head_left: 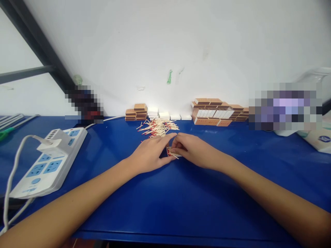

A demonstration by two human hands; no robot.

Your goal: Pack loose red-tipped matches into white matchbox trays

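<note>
A small white matchbox tray [168, 154] with red-tipped matches in it sits on the blue table between my hands. My left hand [147, 155] curves round its left side, the thumb along the near edge and the fingers reaching over the far side. Above the tray, my right hand [196, 150] has thumb and fingertips pinched on matches [176, 156], some sticking out toward me. My fingers hide much of the tray. Just beyond lies a loose heap of matches [161, 127], heads mostly to the left.
Along the wall stand stacked brown matchbox sleeves [140, 107], white trays [163, 116] and a larger stack of matchboxes [212, 121]. A power strip [60, 175] with a plugged charger and cable lies left. A tissue pack [319, 134] is at far right. Two items are blurred.
</note>
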